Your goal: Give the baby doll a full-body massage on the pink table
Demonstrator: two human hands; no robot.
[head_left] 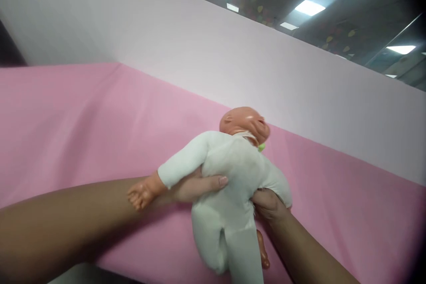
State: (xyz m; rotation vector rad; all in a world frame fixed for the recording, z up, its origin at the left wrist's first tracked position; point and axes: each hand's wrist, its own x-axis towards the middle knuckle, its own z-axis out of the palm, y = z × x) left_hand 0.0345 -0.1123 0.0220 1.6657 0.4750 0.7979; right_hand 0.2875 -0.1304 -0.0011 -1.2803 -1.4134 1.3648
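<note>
While both hands have the doll (pixel 233 166) by its trunk, the step looks like a two-handed hold or reposition. Doll sits just off frame centre toward 5 o'clock, over the pink surface (pixel 100 142); can't tell whether its back touches it or is lifted clear.

Left hand (pixel 196 186) comes in from 8 o'clock, partly closed round the trunk, thumb laid across the front, fingers hidden behind. Right hand (pixel 268 204) comes in from between 4 and 5 o'clock, tucked under the doll's armpit; its fingertips are out of sight, so can't tell how tight it is.

Doll's head (pixel 244 122) is at 12 to 1 o'clock from the trunk, face turned toward 3, neither hand visibly under it. One arm (pixel 186 159) hangs out toward 9, over the left wrist; the other drops toward 4. Legs run to 6, cut by the frame; one bare foot (pixel 262 248) shows at 5. Green bit (pixel 262 147) by the neck, too small to identify. Wall (pixel 199 53) at 12, beyond the surface.

My read: next move calls for both hands travelling together, even grip, trunk level. Head probably flops if tilted fast; free arm could snag on the wrist.
</note>
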